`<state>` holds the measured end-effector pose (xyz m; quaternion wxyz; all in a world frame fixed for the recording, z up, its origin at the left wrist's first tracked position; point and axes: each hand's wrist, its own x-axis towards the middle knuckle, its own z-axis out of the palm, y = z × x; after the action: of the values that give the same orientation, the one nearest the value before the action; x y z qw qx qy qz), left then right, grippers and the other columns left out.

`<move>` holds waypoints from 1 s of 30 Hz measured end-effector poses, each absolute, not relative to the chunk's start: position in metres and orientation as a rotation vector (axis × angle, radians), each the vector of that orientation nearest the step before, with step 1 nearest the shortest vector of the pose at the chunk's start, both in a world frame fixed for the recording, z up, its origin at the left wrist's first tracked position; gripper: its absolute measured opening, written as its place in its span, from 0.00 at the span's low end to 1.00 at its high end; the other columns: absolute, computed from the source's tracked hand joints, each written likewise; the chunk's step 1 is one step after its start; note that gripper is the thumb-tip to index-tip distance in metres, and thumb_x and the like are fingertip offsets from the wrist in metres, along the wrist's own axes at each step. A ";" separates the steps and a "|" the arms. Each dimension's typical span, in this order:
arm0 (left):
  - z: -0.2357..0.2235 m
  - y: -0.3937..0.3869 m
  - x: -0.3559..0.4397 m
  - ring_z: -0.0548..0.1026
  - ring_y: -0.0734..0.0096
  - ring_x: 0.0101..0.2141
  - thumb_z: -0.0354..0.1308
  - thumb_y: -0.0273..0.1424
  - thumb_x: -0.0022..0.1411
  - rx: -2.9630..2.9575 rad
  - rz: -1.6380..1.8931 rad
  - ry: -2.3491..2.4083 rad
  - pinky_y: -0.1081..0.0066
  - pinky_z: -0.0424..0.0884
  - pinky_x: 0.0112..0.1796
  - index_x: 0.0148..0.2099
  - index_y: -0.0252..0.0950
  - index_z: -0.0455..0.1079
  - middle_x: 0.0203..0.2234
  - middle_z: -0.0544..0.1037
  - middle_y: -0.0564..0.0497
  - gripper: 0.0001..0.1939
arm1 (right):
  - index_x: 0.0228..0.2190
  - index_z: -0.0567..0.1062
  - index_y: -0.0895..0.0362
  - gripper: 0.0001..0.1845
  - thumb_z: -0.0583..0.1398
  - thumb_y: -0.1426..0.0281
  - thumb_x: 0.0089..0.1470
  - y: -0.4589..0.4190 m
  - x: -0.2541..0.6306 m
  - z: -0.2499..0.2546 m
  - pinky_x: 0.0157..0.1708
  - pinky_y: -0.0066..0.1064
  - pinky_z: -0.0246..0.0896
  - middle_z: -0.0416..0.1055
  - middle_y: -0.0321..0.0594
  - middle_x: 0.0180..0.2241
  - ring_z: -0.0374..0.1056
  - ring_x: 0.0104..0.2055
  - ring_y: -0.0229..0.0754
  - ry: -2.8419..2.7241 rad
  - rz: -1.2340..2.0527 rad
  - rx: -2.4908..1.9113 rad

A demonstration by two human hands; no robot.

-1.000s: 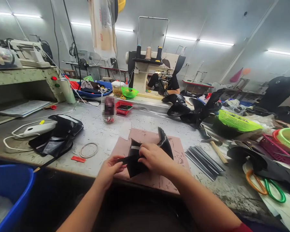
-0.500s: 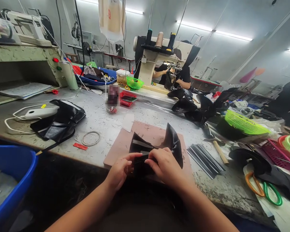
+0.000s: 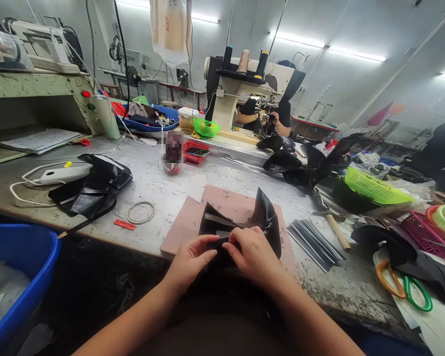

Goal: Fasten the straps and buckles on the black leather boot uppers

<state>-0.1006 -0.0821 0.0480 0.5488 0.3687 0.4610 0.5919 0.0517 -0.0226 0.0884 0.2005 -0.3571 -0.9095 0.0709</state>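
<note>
A: Start with the largest item.
B: The bench (image 3: pixel 159 185) spans the frame from left to right. A pink board (image 3: pixel 181 222) lies on it at lower centre.
A: And the black piece?
B: The black piece (image 3: pixel 269 220) sits at the board's near side, lower centre. Its flared right part rises; a pale strip (image 3: pixel 222 234) shows on its left part.
A: What has just changed?
B: The left thumb. Half a second earlier it is tucked in; now it extends beside the forefinger. In my judgement this brings both hands to the same near edge of the work.
A: State of the hands?
B: The right hand (image 3: pixel 254 252) pinches that edge between thumb and fingers. The left hand (image 3: pixel 188 257) has forefinger and thumb a little apart, tips close by; whether they grip material, I cannot tell.
A: Against the earliest frame?
B: There, the black piece appears farther onto the board, and the left hand holds a dark end out leftward. Now the hands are nearer together. The strip bundle (image 3: pixel 317 244), right of the board, and the small red tag (image 3: pixel 125 225), left, appear undisturbed.
</note>
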 end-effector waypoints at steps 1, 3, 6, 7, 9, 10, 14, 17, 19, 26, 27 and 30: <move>0.047 -0.082 -0.100 0.72 0.65 0.37 0.63 0.30 0.45 0.873 1.404 1.107 0.71 0.67 0.39 0.39 0.35 0.72 0.36 0.77 0.49 0.15 | 0.23 0.63 0.56 0.09 0.56 0.70 0.53 -0.023 0.052 0.088 0.33 0.35 0.50 0.68 0.36 0.23 0.62 0.26 0.39 -2.543 0.200 -1.002; 0.045 -0.081 -0.098 0.73 0.66 0.37 0.63 0.31 0.46 0.866 1.406 1.107 0.71 0.68 0.39 0.39 0.35 0.72 0.35 0.78 0.48 0.15 | 0.23 0.63 0.57 0.09 0.56 0.70 0.53 -0.024 0.052 0.089 0.34 0.35 0.50 0.67 0.36 0.22 0.62 0.26 0.39 -2.544 0.211 -1.011; 0.042 -0.082 -0.096 0.73 0.67 0.35 0.63 0.31 0.46 0.809 1.420 1.021 0.70 0.68 0.38 0.40 0.35 0.72 0.33 0.78 0.49 0.15 | 0.23 0.64 0.57 0.09 0.56 0.69 0.53 -0.024 0.057 0.092 0.35 0.36 0.51 0.68 0.37 0.25 0.62 0.27 0.39 -2.545 0.220 -1.010; 0.041 -0.083 -0.095 0.74 0.67 0.35 0.63 0.30 0.46 0.770 1.429 0.975 0.70 0.69 0.38 0.40 0.36 0.71 0.33 0.78 0.50 0.16 | 0.24 0.64 0.56 0.08 0.56 0.68 0.53 -0.024 0.059 0.093 0.36 0.36 0.51 0.68 0.38 0.28 0.62 0.29 0.40 -2.539 0.218 -1.009; 0.040 -0.084 -0.095 0.74 0.68 0.34 0.64 0.29 0.45 0.692 1.448 0.894 0.70 0.69 0.38 0.42 0.36 0.71 0.32 0.78 0.50 0.18 | 0.25 0.65 0.56 0.08 0.56 0.68 0.53 -0.022 0.064 0.096 0.37 0.37 0.52 0.68 0.40 0.33 0.62 0.32 0.41 -2.537 0.228 -1.008; 0.040 -0.084 -0.096 0.74 0.68 0.34 0.65 0.29 0.44 0.666 1.440 0.868 0.71 0.68 0.38 0.42 0.36 0.71 0.32 0.78 0.50 0.19 | 0.25 0.65 0.56 0.07 0.56 0.68 0.53 -0.021 0.066 0.098 0.39 0.37 0.52 0.68 0.39 0.33 0.62 0.32 0.41 -2.546 0.244 -1.005; 0.049 -0.079 -0.107 0.74 0.69 0.32 0.66 0.30 0.42 0.789 1.238 0.950 0.72 0.68 0.36 0.39 0.35 0.73 0.31 0.78 0.49 0.18 | 0.24 0.62 0.56 0.09 0.56 0.69 0.53 -0.019 0.071 0.098 0.46 0.42 0.47 0.67 0.32 0.24 0.62 0.28 0.37 -2.606 0.309 -0.961; 0.059 -0.072 -0.117 0.71 0.72 0.27 0.64 0.31 0.43 1.100 1.010 1.188 0.76 0.66 0.29 0.30 0.33 0.74 0.24 0.76 0.51 0.09 | 0.23 0.62 0.56 0.09 0.57 0.69 0.52 -0.020 0.073 0.097 0.49 0.44 0.45 0.66 0.32 0.24 0.63 0.28 0.36 -2.595 0.307 -0.934; 0.063 -0.068 -0.120 0.67 0.76 0.21 0.63 0.32 0.44 1.213 0.891 1.281 0.77 0.61 0.23 0.25 0.32 0.73 0.17 0.71 0.54 0.07 | 0.23 0.61 0.56 0.10 0.58 0.68 0.51 -0.020 0.075 0.097 0.50 0.45 0.44 0.66 0.32 0.24 0.63 0.29 0.37 -2.584 0.319 -0.932; 0.052 -0.066 -0.122 0.67 0.76 0.22 0.65 0.34 0.41 1.041 0.844 1.055 0.77 0.62 0.26 0.28 0.33 0.72 0.19 0.72 0.54 0.11 | 0.21 0.61 0.56 0.09 0.55 0.72 0.51 -0.016 0.086 0.102 0.55 0.47 0.38 0.67 0.31 0.25 0.65 0.31 0.36 -2.614 0.449 -0.916; 0.051 -0.065 -0.123 0.69 0.75 0.24 0.65 0.34 0.42 1.031 0.817 0.998 0.76 0.64 0.28 0.30 0.33 0.73 0.22 0.74 0.53 0.12 | 0.21 0.61 0.56 0.09 0.55 0.73 0.51 -0.016 0.087 0.101 0.55 0.47 0.38 0.67 0.31 0.25 0.65 0.31 0.36 -2.619 0.449 -0.912; 0.053 -0.060 -0.122 0.72 0.69 0.32 0.62 0.32 0.46 1.060 0.696 0.843 0.73 0.65 0.36 0.38 0.35 0.73 0.31 0.76 0.50 0.14 | 0.20 0.61 0.56 0.10 0.55 0.73 0.50 -0.017 0.085 0.099 0.54 0.46 0.40 0.65 0.30 0.22 0.64 0.29 0.36 -2.627 0.415 -0.919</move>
<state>-0.1223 -0.0603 0.0530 0.7240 0.4803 0.3819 0.3152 0.0846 -0.0174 0.0992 0.1630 -0.3222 -0.9211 0.1456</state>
